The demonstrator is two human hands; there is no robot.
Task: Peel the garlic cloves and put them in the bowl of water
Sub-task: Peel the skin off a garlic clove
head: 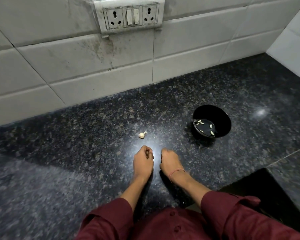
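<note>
One small, papery white garlic bulb (142,135) with a short dry stem lies on its side on the speckled black granite countertop (76,153), just beyond my hands and well apart from the bowl. It looks partly broken down, with loose pale skin around it.

The round black bowl (222,118) stands upright on the counter, off to my right and farther from me than my hands. It holds a shallow pool of water, and a few peeled, cream-coloured garlic cloves (212,133) lie in it, spread along the near and left side.

My left hand (143,161) and my right hand (170,161) hover close together, not touching, low over a bright glare on the stone. The fingers of both are curled inward with the backs facing up. They are blurred, and I cannot tell whether either one holds a clove or a bit of skin.

A thin red thread (177,172) circles my right wrist, and my dark red sleeves (232,210) are pushed up the forearms.

Behind the counter rises a white tiled wall (59,66), smudged with grey, carrying a grimy white socket-and-switch plate (128,14).
</note>
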